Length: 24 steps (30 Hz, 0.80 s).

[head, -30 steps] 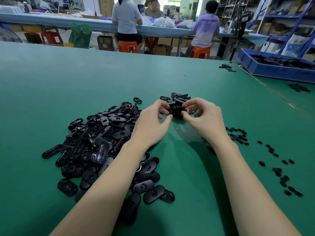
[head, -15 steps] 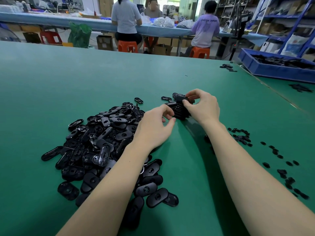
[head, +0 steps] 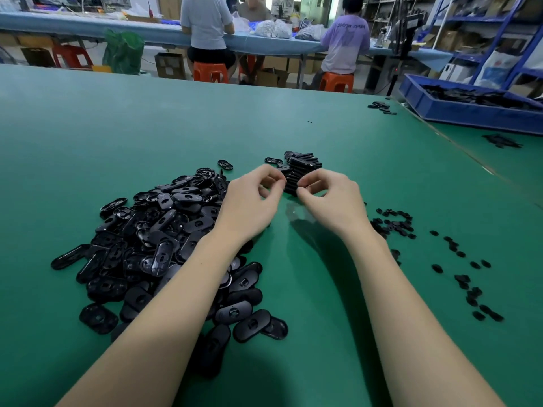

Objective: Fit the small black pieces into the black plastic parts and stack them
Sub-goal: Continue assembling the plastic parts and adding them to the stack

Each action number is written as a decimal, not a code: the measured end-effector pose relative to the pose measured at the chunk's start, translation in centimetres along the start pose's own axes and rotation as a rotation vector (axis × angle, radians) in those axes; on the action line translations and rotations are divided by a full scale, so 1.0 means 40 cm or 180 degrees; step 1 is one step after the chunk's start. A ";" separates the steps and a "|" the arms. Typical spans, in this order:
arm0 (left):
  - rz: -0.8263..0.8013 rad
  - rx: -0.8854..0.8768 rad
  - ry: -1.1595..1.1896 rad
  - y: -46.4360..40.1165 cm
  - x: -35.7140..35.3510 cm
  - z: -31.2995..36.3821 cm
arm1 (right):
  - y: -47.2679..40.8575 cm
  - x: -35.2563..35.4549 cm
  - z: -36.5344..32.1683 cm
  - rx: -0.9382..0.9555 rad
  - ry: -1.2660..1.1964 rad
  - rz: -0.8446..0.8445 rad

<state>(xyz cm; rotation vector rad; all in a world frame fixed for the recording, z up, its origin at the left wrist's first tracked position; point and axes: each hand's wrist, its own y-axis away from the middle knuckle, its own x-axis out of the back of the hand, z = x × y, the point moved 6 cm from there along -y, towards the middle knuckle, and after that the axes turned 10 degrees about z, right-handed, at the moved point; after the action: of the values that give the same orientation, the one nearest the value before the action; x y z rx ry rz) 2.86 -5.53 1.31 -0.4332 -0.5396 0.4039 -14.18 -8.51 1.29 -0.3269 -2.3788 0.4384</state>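
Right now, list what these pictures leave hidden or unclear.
- Head view: the bottom of the stack sits behind the left hand and right hand, so its count and any fingertip contact are unclear.
- Pile of black plastic parts: partly covered by the left forearm.
- Small black pieces: too small for their shape to show.
- Blue bin: cut off by the right edge.

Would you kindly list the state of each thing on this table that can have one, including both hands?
Stack: upright behind the hands, leaning a little.
Pile of parts: loose and unsorted, on the left.
Small pieces: scattered flat on the right.
Blue bin: holds black parts, far right.
Left hand: fingers curled, beside the stack; contact unclear.
Right hand: fingers curled at the stack's base; grip unclear.
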 end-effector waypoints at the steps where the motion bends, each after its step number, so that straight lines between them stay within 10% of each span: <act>1: 0.0038 0.0072 0.0134 -0.003 0.004 0.006 | 0.004 -0.006 -0.009 0.0053 0.0008 -0.0098; 7: 0.0078 0.0543 0.0726 -0.032 0.046 0.035 | 0.017 -0.043 -0.051 0.0179 -0.0032 -0.0533; 15: -0.1248 -0.0190 -0.1567 -0.032 0.077 -0.007 | 0.033 -0.054 -0.059 0.0262 0.0291 -0.0988; 24: -0.1636 -0.0250 -0.2000 -0.023 0.060 0.008 | 0.020 -0.031 -0.050 0.0153 0.0128 -0.1042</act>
<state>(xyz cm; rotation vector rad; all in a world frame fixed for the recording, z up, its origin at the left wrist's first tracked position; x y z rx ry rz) 4.78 -5.06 2.98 -0.2205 -1.2469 0.0102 -11.86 -7.78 1.67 0.0760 -2.3216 0.3305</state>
